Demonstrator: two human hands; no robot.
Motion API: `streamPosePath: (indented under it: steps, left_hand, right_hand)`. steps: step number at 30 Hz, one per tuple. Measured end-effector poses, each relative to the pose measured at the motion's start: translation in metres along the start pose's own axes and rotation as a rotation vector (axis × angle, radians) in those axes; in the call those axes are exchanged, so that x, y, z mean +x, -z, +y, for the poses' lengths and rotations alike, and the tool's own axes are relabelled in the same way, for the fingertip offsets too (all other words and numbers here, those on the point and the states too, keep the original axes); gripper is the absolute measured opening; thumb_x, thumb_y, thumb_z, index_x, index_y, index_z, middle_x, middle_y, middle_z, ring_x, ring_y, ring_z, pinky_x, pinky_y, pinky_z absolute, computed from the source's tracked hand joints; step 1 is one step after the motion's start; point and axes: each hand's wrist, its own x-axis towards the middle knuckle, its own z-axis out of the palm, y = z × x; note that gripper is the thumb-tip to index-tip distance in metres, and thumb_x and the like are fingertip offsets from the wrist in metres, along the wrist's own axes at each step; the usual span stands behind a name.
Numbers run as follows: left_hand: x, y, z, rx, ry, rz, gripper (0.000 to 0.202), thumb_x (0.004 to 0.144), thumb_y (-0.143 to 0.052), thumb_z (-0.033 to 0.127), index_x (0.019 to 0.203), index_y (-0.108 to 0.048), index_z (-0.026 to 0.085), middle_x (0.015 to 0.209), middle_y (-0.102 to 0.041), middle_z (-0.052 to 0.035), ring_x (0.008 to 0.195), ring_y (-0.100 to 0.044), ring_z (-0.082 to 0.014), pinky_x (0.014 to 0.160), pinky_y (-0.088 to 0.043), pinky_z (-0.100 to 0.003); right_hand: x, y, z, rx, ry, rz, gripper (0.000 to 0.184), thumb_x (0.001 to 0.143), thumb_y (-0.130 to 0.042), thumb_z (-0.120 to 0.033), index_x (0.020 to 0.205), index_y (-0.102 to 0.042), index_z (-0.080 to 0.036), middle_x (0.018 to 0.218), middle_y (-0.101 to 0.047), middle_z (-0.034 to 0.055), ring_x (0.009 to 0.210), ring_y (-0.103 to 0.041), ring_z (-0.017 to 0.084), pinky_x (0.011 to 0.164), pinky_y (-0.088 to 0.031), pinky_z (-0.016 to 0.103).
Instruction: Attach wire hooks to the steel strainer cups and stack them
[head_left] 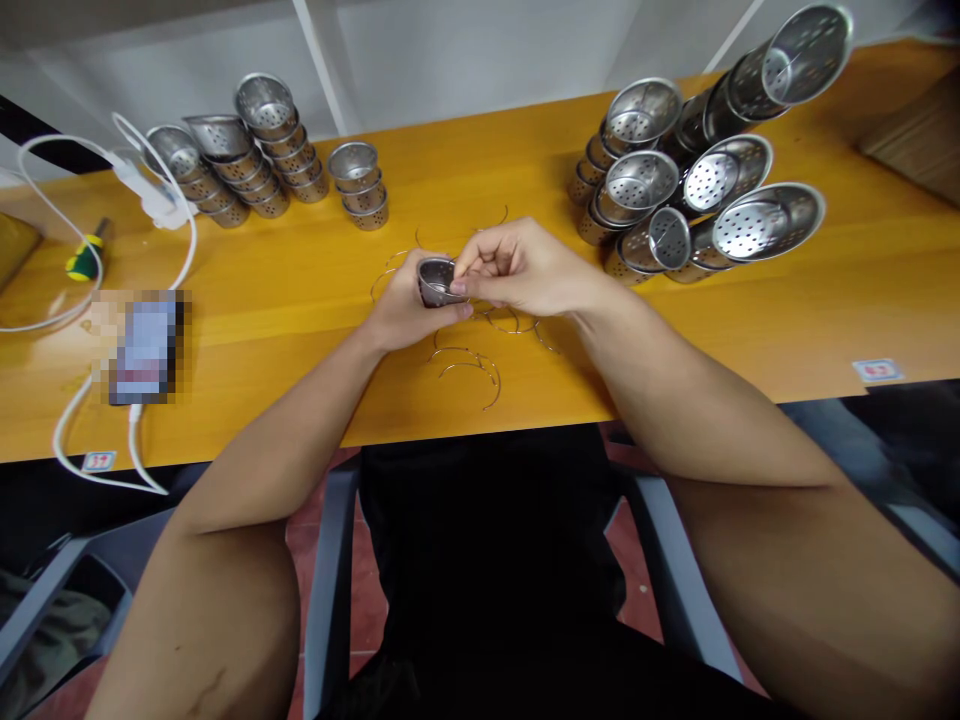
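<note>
Above the middle of the table, a small metal cup (439,284) is tilted with its mouth toward me. My left hand (405,308) is wrapped round its side, thumb along the near wall. My right hand (510,265) pinches at the right edge of the cup's rim, thumb against the index finger; whether a thin wire lies in that pinch cannot be made out. Thin curved wires (480,362) lie loose on the tabletop under and around both hands. Part of the cup and some wires are hidden by my fingers.
Stacks of perforated metal cups (262,150) stand at the back left, with a shorter stack (360,185) beside them. More stacks (641,185) crowd the right. A phone (146,350) on a white cable, a power strip (154,195) and a screwdriver (88,252) lie left.
</note>
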Motion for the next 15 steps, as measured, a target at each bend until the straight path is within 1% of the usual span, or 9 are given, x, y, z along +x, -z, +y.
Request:
streamPosePath:
  steps: [3,5,7,9,11,13,15]
  left_hand:
    - [0.000,0.001,0.000,-0.003,-0.013,-0.014,0.088,0.071,-0.124,0.068,0.127,-0.069,0.030,0.116,-0.081,-0.0028,0.102,-0.078,-0.0257,0.092,-0.062,-0.043]
    - [-0.001,0.002,-0.002,0.005,-0.039,-0.020,0.091,0.072,-0.123,0.075,0.130,-0.070,0.030,0.117,-0.081,-0.0034,0.100,-0.078,-0.0255,0.091,-0.063,-0.044]
    - [0.000,0.003,-0.006,0.030,-0.064,-0.019,0.093,0.073,-0.123,0.078,0.133,-0.070,0.030,0.119,-0.081,-0.0037,0.101,-0.079,-0.0259,0.093,-0.065,-0.046]
    - [0.002,0.004,-0.012,0.070,-0.090,-0.002,0.096,0.073,-0.125,0.077,0.138,-0.070,0.032,0.122,-0.081,-0.0045,0.104,-0.081,-0.0276,0.097,-0.069,-0.050]
    - [0.005,0.007,-0.017,0.103,-0.133,0.039,0.100,0.073,-0.127,0.075,0.144,-0.070,0.033,0.130,-0.081,-0.0061,0.112,-0.085,-0.0309,0.103,-0.073,-0.055]
    - [0.009,0.010,-0.021,0.132,-0.171,0.094,0.106,0.074,-0.128,0.075,0.151,-0.067,0.034,0.140,-0.081,-0.0083,0.125,-0.087,-0.0351,0.111,-0.075,-0.058]
    - [0.014,0.014,-0.022,0.160,-0.174,0.139,0.111,0.075,-0.128,0.074,0.156,-0.064,0.034,0.149,-0.080,-0.0105,0.139,-0.086,-0.0387,0.120,-0.074,-0.061]
  right_hand:
    - [0.000,0.003,0.001,0.006,0.004,-0.038,0.060,0.091,-0.123,-0.064,0.100,-0.081,-0.023,0.068,-0.069,-0.0042,0.052,-0.049,0.010,0.044,-0.033,0.025]
    - [0.000,0.005,0.004,-0.002,0.017,-0.061,0.059,0.093,-0.121,-0.067,0.102,-0.083,-0.023,0.071,-0.072,-0.0029,0.054,-0.051,0.011,0.046,-0.035,0.025]
    - [0.000,0.006,0.008,-0.019,0.044,-0.074,0.059,0.095,-0.119,-0.070,0.103,-0.084,-0.024,0.075,-0.074,-0.0015,0.058,-0.054,0.012,0.049,-0.040,0.026]
    - [0.000,0.006,0.013,-0.046,0.084,-0.068,0.057,0.098,-0.117,-0.072,0.105,-0.085,-0.024,0.078,-0.075,-0.0006,0.064,-0.059,0.014,0.055,-0.046,0.027]
    - [0.001,0.004,0.016,-0.090,0.133,-0.008,0.056,0.099,-0.115,-0.072,0.111,-0.086,-0.025,0.082,-0.074,-0.0005,0.070,-0.061,0.016,0.060,-0.052,0.029]
    - [0.001,0.001,0.017,-0.155,0.188,0.120,0.055,0.100,-0.114,-0.071,0.122,-0.087,-0.027,0.089,-0.074,0.0008,0.076,-0.063,0.019,0.066,-0.058,0.032]
    - [0.000,-0.001,0.015,-0.239,0.235,0.240,0.053,0.103,-0.110,-0.071,0.128,-0.088,-0.029,0.102,-0.078,0.0044,0.085,-0.068,0.022,0.077,-0.067,0.037]
